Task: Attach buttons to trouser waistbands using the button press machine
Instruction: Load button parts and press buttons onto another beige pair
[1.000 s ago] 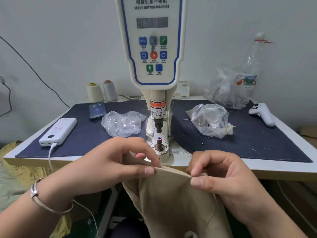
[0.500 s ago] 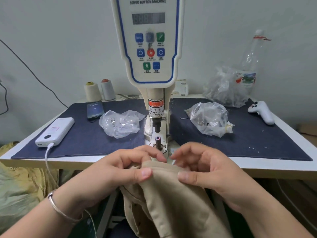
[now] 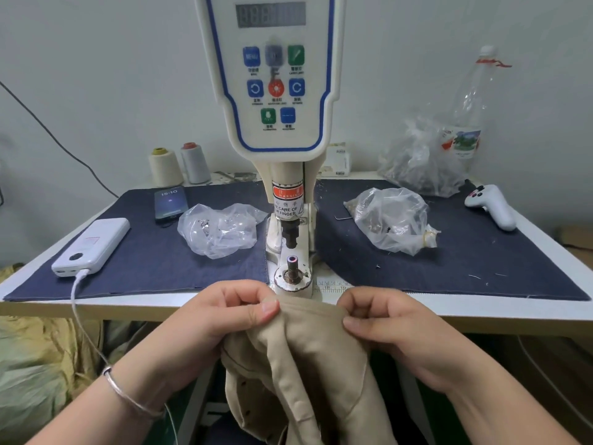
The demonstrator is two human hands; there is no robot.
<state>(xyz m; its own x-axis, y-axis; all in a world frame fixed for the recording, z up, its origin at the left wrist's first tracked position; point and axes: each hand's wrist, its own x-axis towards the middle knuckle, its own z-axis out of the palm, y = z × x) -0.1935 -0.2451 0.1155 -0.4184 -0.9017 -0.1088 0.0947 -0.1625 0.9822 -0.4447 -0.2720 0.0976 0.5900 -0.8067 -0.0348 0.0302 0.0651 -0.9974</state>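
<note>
You've raised the waistband (image 3: 308,311) to the table edge, just short of the die (image 3: 292,272) — nearly ready to slide it under the press — with left hand (image 3: 224,319) and right hand (image 3: 391,326) each pinching its top edge, while two clear bags (image 3: 221,229) (image 3: 391,218) flanking the machine (image 3: 276,91) hold small metal parts.
</note>
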